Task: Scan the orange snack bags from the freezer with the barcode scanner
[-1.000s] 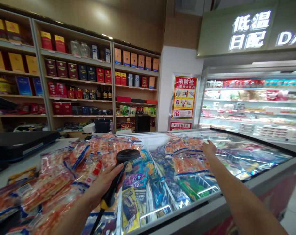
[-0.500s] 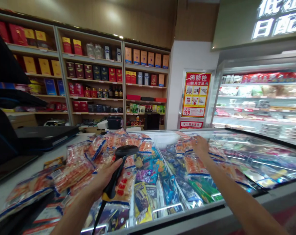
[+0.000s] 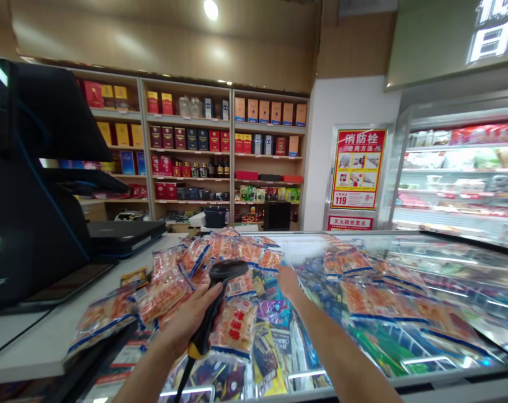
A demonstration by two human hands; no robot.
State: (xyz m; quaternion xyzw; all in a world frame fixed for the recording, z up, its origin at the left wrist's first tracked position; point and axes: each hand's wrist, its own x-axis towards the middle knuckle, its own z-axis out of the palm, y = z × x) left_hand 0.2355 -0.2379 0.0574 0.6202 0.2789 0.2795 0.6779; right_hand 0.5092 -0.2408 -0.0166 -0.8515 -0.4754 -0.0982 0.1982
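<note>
The left hand, low centre, wraps a scanner; the right hand, arm stretched up to mid-frame, is near packs at centre, its grip impossible to tell; right of centre, a poster reads "消防栓" and "119".

Terminal stands on counter, left; chest freezer adjoins, right. Packet pile spans both; second packet group lies on freezer, farther right. Right hand is between groups; scanner, in left hand, before pile. Shelving stands behind.
</note>
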